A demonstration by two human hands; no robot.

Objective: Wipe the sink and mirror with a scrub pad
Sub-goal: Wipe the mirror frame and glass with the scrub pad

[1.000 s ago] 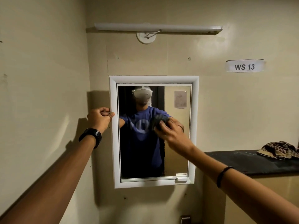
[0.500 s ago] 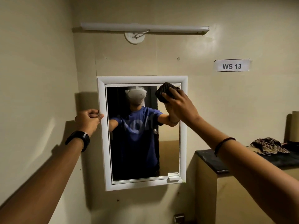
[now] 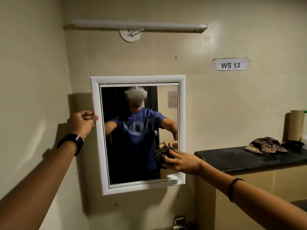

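Your right hand (image 3: 181, 161) has its fingers curled round the dark knobbly scrub pad (image 3: 163, 154), pressed to the white-framed wall mirror (image 3: 139, 133)'s lower right glass. Left hand (image 3: 81, 122) pinches the frame's left edge.

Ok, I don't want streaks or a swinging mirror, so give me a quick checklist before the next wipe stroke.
1. Scrub pad gripped in right hand: ok.
2. Pad against the glass of the mirror, low on its right side: ok.
3. Left hand steadying the mirror's white frame at its left edge: ok.
4. Glass free of streaks: cannot tell, dim light.
5. Left part of the glass already wiped: cannot tell.
6. Sink within view for the later step: not ok, not visible.
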